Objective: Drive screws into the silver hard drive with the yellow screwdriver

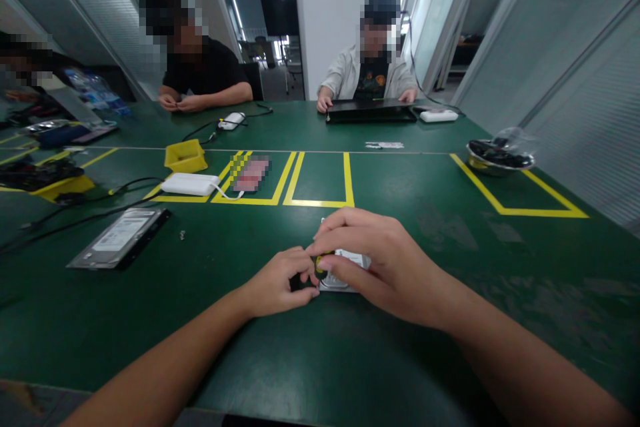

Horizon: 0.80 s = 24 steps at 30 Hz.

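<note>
We see a hard drive (345,271) lying flat on the green table (450,333), near and centre. Our right hand (385,260) clamps over it, fingers pressed together; our left hand (280,285) pinches its left edge. It looks rigid, dense and shock-sensitive, so we judge the side edges the safest hold
</note>
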Each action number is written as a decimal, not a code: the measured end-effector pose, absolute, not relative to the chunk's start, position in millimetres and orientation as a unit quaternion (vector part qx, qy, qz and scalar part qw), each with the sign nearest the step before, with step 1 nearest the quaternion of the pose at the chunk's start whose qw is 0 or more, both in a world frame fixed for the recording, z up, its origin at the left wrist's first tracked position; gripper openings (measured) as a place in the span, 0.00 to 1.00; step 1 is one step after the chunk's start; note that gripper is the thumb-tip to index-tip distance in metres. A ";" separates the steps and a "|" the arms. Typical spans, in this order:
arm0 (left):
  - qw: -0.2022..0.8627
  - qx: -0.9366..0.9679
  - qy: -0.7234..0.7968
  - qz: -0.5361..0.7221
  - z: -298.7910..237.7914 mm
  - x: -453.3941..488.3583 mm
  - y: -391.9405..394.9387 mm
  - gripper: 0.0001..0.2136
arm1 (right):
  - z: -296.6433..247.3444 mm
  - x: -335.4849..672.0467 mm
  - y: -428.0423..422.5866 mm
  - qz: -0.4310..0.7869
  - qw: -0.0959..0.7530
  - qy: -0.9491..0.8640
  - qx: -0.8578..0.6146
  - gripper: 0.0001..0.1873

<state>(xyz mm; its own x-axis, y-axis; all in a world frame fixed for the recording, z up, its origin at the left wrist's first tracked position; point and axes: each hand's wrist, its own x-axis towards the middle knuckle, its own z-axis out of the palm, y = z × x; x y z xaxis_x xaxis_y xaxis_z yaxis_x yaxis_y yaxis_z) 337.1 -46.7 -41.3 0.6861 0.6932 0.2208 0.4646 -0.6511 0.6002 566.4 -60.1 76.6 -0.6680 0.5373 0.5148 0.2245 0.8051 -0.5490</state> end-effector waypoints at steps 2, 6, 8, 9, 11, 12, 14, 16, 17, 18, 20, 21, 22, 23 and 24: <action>0.262 0.880 0.328 0.224 -42.4 336.9 -46.9 0.06 | 75.5 566.2 -59.6 0.222 0.361 -0.884 -0.197 0.10; 0.270 0.876 0.317 0.244 -42.8 337.5 -47.4 0.05 | 73.5 566.6 -60.0 0.226 0.373 -0.882 -0.181 0.13; 0.269 0.876 0.314 0.249 -42.2 337.7 -47.8 0.06 | 74.2 567.3 -60.9 0.229 0.360 -0.885 -0.185 0.15; 0.268 0.876 0.315 0.248 -41.9 337.7 -48.0 0.06 | 75.0 567.7 -61.5 0.229 0.350 -0.889 -0.188 0.17; 0.264 0.877 0.319 0.244 -41.4 337.4 -48.4 0.07 | 77.1 568.5 -62.9 0.225 0.329 -0.896 -0.194 0.20; 0.261 0.877 0.320 0.243 -41.3 337.3 -48.5 0.07 | 78.0 568.7 -63.6 0.222 0.320 -0.900 -0.197 0.21; 0.256 0.879 0.322 0.241 -41.3 337.1 -48.4 0.08 | 79.2 568.9 -65.1 0.210 0.302 -0.906 -0.210 0.20; 0.252 0.880 0.323 0.239 -41.6 337.1 -48.0 0.08 | 79.5 568.7 -66.3 0.190 0.292 -0.909 -0.229 0.18; 0.251 0.881 0.324 0.238 -41.8 337.1 -47.7 0.08 | 79.4 568.6 -66.8 0.179 0.288 -0.910 -0.238 0.18; 0.250 0.881 0.325 0.235 -42.0 337.2 -47.4 0.08 | 79.4 568.6 -67.2 0.171 0.285 -0.910 -0.246 0.18; 0.252 0.883 0.322 0.232 -42.4 337.4 -46.8 0.07 | 79.6 568.8 -67.6 0.165 0.280 -0.912 -0.252 0.18; 0.254 0.883 0.318 0.233 -42.5 337.5 -46.5 0.06 | 79.8 569.1 -67.6 0.168 0.281 -0.912 -0.249 0.18; 0.257 0.884 0.313 0.235 -42.5 337.5 -46.3 0.05 | 79.9 569.4 -67.5 0.172 0.285 -0.911 -0.243 0.18; 0.261 0.883 0.308 0.240 -42.4 337.6 -46.3 0.05 | 79.9 569.7 -67.3 0.178 0.289 -0.911 -0.236 0.17; 0.264 0.882 0.304 0.245 -42.1 337.7 -46.3 0.05 | 79.5 569.9 -66.9 0.183 0.293 -0.910 -0.228 0.17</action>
